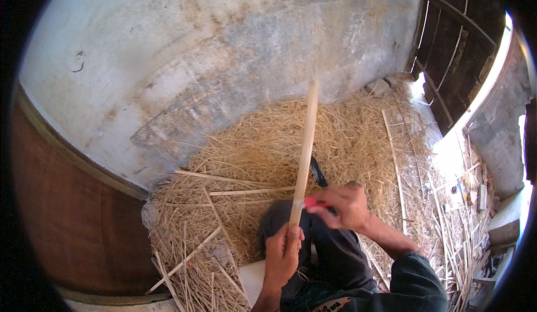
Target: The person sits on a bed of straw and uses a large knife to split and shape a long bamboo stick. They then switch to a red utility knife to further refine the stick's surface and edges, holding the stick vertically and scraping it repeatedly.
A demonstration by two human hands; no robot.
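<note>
My left hand (282, 253) is closed around the lower end of a long pale strip (307, 144), which looks like bamboo or wood. The strip rises at a slight tilt in front of my dark-trousered knees (335, 250). In my closed right hand (351, 204) is a small red-and-black hand tool (311, 201). Its red end meets the strip a little above my left hand; fingers and blur hide its exact kind. Just beyond the right hand, a dark curved piece (318, 172) shows against the straw.
Shavings or straw (251, 138) pile up against the stained wall (224, 60). Loose slats (251, 191) lie on the left, with more sticks (447, 239) at right. A brown panel (67, 211) borders the left side. Dark planks (458, 43) and a stone (377, 86) are at far right.
</note>
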